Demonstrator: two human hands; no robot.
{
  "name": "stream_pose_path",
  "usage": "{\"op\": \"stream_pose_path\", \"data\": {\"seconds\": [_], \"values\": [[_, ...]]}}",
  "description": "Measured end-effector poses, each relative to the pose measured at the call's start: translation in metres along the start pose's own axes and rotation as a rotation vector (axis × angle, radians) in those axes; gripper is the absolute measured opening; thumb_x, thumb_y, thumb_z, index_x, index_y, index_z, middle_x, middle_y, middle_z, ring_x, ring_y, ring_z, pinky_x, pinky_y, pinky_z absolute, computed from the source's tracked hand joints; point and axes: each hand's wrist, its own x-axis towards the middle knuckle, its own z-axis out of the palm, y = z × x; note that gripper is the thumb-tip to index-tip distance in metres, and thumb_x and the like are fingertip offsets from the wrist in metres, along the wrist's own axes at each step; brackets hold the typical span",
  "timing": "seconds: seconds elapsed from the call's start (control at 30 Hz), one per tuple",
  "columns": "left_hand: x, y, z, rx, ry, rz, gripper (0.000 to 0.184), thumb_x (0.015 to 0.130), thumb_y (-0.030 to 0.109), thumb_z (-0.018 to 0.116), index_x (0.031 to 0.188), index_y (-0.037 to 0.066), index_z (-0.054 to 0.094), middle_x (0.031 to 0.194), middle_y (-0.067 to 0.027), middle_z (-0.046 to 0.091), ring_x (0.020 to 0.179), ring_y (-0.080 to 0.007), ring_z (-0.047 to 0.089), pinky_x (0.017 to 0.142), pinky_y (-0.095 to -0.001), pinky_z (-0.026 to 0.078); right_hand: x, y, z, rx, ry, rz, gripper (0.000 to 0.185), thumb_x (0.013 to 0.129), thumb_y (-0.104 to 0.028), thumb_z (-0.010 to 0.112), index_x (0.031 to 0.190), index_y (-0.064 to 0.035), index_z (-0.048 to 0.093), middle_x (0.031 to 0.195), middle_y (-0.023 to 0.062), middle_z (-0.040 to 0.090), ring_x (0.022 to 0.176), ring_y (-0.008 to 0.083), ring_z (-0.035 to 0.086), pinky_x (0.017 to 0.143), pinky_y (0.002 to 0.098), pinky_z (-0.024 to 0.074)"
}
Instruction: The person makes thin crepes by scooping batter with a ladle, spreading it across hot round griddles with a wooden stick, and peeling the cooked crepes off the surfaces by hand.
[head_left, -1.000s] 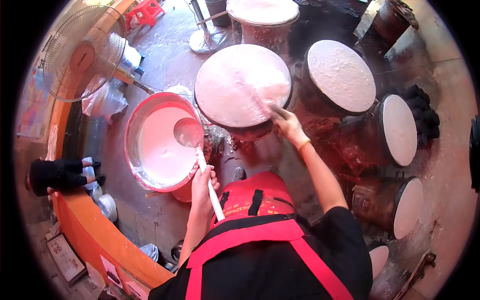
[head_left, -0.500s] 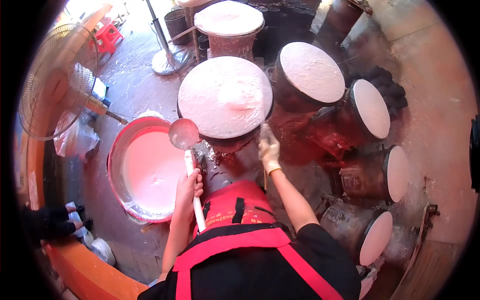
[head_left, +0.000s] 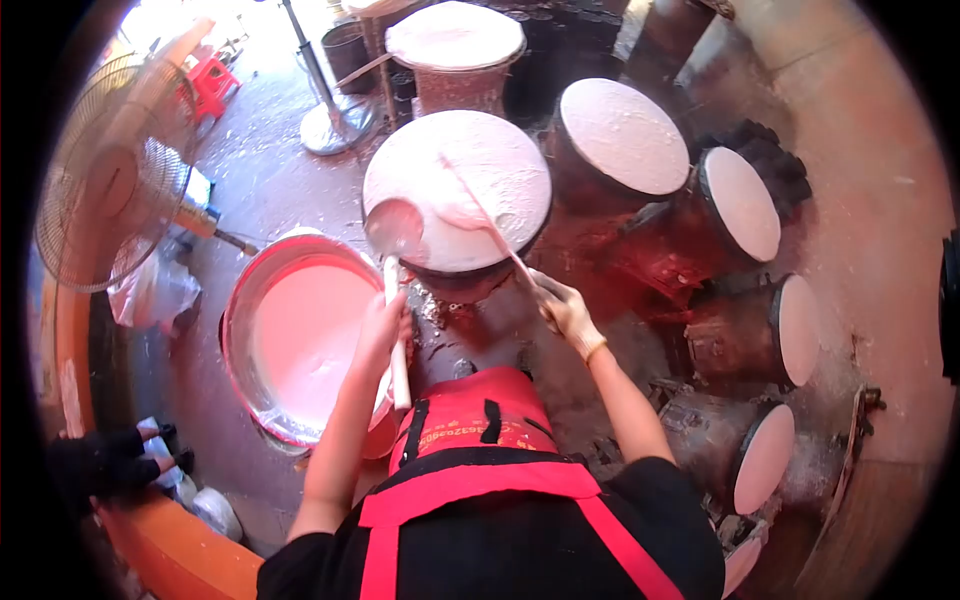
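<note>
My left hand is wrapped round the white handle of a ladle. The ladle's bowl hangs over the front left edge of a round griddle, which is coated with a thin pale batter. My gloved right hand grips a long, thin spreader. The spreader slants across the griddle's top toward its far left, and a soft fold of batter lies beside it. To the left of the ladle stands a red-rimmed tub of pinkish-white batter.
More round griddles on drum stoves curve round my right, one coated griddle being closest. Another coated griddle stands behind. A fan and a red stool are at left. A person's dark-clothed legs show at lower left.
The spreader has swung from upright at the griddle's right side to a leftward slant across it. My right hand moved slightly right and nearer me. The ladle shifted right, over the griddle's edge.
</note>
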Motion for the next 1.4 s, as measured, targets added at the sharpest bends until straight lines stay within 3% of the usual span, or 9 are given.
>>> {"op": "stream_pose_path", "data": {"seconds": [0.3,0.43,0.57,0.67,0.8,0.97,1.07,1.27,1.4], "values": [[0.097,0.0,0.071,0.006,0.065,-0.121,0.007,0.081,-0.001,0.043,0.087,0.0,0.04,0.067,-0.0053,0.044,0.048,-0.0137,0.044,0.04,-0.028,0.04,0.001,0.04,0.075,0.384,0.031,0.141,0.033,0.091,-0.023,0.059,0.125,-0.0205,0.057,0.058,-0.0031,0.048,0.037,0.0058,0.035,0.033,0.0232,0.0248],[0.076,0.052,0.028,-1.253,-0.512,-0.74,0.011,0.089,0.0,0.044,0.081,0.003,0.036,0.065,-0.0002,0.04,0.045,-0.0071,0.037,0.037,-0.021,0.036,-0.004,0.008,0.074,0.377,-0.058,0.21,0.032,0.091,-0.028,0.059,0.12,-0.0179,0.058,0.055,-0.0031,0.046,0.035,0.0077,0.035,0.032,0.0242,0.0236],[-0.018,0.085,0.001,-0.873,-0.444,-0.509,0.01,0.097,0.009,0.039,0.092,0.0,0.039,0.065,0.0018,0.037,0.044,-0.0032,0.035,0.032,-0.0148,0.031,0.025,-0.02,0.037,0.324,0.295,0.003,0.027,0.092,-0.028,0.056,0.118,-0.02,0.059,0.053,-0.0055,0.039,0.033,0.0046,0.029,0.03,0.0221,0.0206],[-0.036,0.086,-0.015,-0.762,-0.292,-0.561,0.01,0.096,0.009,0.042,0.092,0.0,0.039,0.068,0.001,0.037,0.045,-0.0011,0.034,0.031,-0.0131,0.029,0.021,0.033,0.05,-0.123,0.196,-0.469,0.034,0.091,-0.028,0.056,0.123,-0.0164,0.058,0.082,0.0063,0.065,0.07,0.0189,0.061,0.063,0.0314,0.0482],[-0.038,0.076,-0.036,-0.636,-0.186,-0.611,0.012,0.095,0.01,0.044,0.087,0.002,0.041,0.067,0.0013,0.038,0.046,-0.001,0.036,0.032,-0.0131,0.028,-0.028,0.032,0.068,-0.714,-0.101,-0.195,0.035,0.091,-0.024,0.057,0.121,-0.0067,0.058,0.115,0.0158,0.063,0.11,0.019,0.058,0.093,0.0291,0.0428],[-0.053,0.056,-0.036,0.287,0.025,-0.079,0.011,0.093,0.018,0.048,0.088,0.009,0.044,0.061,0.003,0.043,0.043,-0.005,0.04,0.034,-0.0177,0.031,-0.021,0.019,0.051,-0.368,0.426,-0.161,0.038,0.089,-0.038,0.054,0.109,-0.0079,0.064,0.094,0.0231,0.063,0.087,0.0346,0.064,0.071,0.0382,0.0499],[-0.081,0.055,0.013,0.478,-0.055,0.116,0.017,0.094,0.018,0.048,0.109,0.011,0.044,0.064,0.003,0.041,0.039,-0.0043,0.036,0.032,-0.0183,0.028,-0.058,0.034,0.059,-0.703,0.071,-0.172,0.035,0.088,-0.043,0.051,0.107,-0.016,0.063,0.094,0.0198,0.064,0.085,0.0374,0.062,0.075,0.045,0.0486],[-0.051,0.077,0.146,0.231,-0.734,-0.68,0.018,0.097,0.011,0.042,0.112,0.003,0.046,0.069,0.0017,0.037,0.045,-0.002,0.028,0.032,-0.015,0.022,-0.126,0.065,0.007,-0.274,0.786,-0.312,0.059,0.084,-0.04,0.059,0.134,-0.0129,0.045,0.114,0.0215,0.058,0.104,0.0364,0.057,0.087,0.0391,0.0458],[-0.072,0.039,0.241,0.05,-0.804,-1.246,0.02,0.098,0.009,0.038,0.108,-0.006,0.046,0.071,-0.0027,0.04,0.049,-0.0054,0.035,0.036,-0.0167,0.031,-0.219,0.096,-0.071,-0.216,1.3,-0.088,0.03,0.083,-0.034,0.057,0.091,-0.0049,0.056,0.082,0.0223,0.061,0.08,0.042,0.059,0.066,0.0464,0.0458]]}}
